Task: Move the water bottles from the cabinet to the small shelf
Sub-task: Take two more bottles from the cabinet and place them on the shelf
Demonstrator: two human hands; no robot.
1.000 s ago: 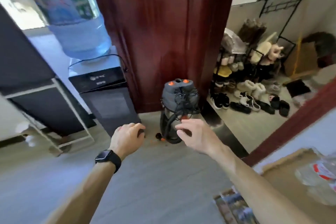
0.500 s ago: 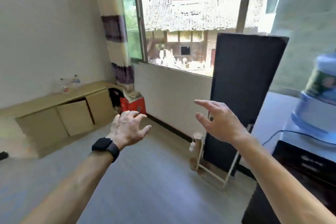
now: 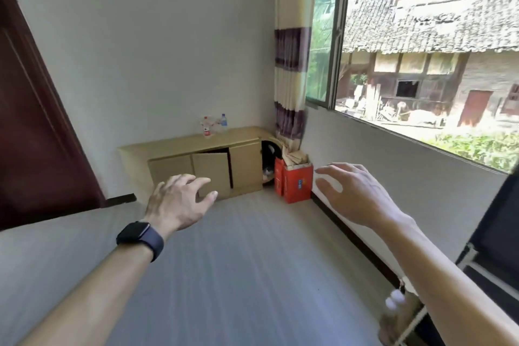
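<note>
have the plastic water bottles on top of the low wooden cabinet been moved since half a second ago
No. The clear plastic water bottles still stand on the low light-wood cabinet, above its half-open middle door. Only the camera turned; both hands are empty.

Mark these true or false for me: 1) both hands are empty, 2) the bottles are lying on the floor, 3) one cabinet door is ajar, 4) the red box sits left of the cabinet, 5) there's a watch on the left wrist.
1) True. The left hand and right hand are open, holding nothing.
2) False. The water bottles stand on top of the cabinet, against the wall.
3) True. The middle door hangs slightly open; the others look closed.
4) False. The red box stands on the floor right of the cabinet, below the curtain.
5) True. A dark watch is on the left wrist.
</note>
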